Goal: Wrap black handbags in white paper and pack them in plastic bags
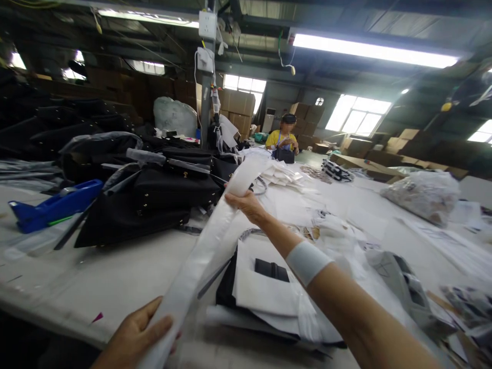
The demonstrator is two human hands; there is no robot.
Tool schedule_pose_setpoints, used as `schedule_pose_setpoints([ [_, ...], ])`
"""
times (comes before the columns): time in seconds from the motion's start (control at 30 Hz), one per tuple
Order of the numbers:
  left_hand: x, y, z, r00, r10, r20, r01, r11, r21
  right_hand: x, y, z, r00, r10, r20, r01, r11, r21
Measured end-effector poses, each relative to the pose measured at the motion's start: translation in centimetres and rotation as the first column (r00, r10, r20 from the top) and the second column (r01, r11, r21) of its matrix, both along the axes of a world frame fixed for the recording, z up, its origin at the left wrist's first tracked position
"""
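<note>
In the head view, the left hand [140, 328] and right hand [246, 202] are apart, each clamped on a long whitish strip [205, 246] stretched above the table [134, 279]. The left is by the table's near edge, the right farther in, near black bags [172, 187]. A white-covered black bundle [246, 279] lies near that edge, below the right forearm.

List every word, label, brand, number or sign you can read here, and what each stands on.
No text can be read for certain.
Grey device at right: a faint crossed mark, perhaps "X", too blurred to confirm.
White sheet at far right: dark markings, too blurred to read.
White strip held in the left hand and right hand: no lettering visible.
</note>
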State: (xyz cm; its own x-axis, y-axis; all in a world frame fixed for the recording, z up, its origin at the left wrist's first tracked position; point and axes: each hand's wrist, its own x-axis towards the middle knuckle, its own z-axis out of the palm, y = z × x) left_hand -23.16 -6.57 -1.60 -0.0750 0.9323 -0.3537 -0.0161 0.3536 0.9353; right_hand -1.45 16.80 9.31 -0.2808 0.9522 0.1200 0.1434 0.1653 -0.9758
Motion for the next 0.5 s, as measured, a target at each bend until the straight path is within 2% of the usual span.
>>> schedule_pose_setpoints([
  [0.07, -0.7, 1.6, -1.2, 0.972, 0.03, -0.233, -0.009, 0.996, 0.089, 0.4, 1.4, -2.8, 0.984, -0.04, 0.173, 0.055, 0.995, -0.087],
  [0.13, -1.2, 2.7, -2.7, 0.882, 0.049, -0.468, 0.027, 0.987, 0.155, 1.3, 2.0, -5.2, 0.956, -0.063, 0.285, 0.103, 0.987, -0.126],
  [0.2, -1.5, 3.2, -3.9, 0.799, 0.064, -0.598, 0.05, 0.984, 0.172, 2.6, 2.0, -6.6, 0.923, -0.097, 0.373, 0.149, 0.983, -0.112],
  [0.23, -1.6, 3.3, -4.4, 0.781, 0.073, -0.62, 0.051, 0.982, 0.181, 3.3, 2.0, -6.8, 0.908, -0.113, 0.403, 0.162, 0.983, -0.09],
  [0.3, -1.6, 3.2, -4.9, 0.772, 0.087, -0.63, 0.046, 0.98, 0.192, 4.9, 1.6, -6.3, 0.887, -0.133, 0.442, 0.166, 0.985, -0.038],
  [0.37, -1.7, 3.0, -4.9, 0.764, 0.082, -0.64, 0.03, 0.986, 0.162, 6.7, 0.8, -5.1, 0.874, -0.14, 0.464, 0.153, 0.988, 0.01],
  [0.5, -1.9, 2.3, -4.8, 0.797, 0.044, -0.602, 0.016, 0.995, 0.094, 11.5, -3.5, -2.4, 0.858, -0.171, 0.484, 0.129, 0.984, 0.12],
])
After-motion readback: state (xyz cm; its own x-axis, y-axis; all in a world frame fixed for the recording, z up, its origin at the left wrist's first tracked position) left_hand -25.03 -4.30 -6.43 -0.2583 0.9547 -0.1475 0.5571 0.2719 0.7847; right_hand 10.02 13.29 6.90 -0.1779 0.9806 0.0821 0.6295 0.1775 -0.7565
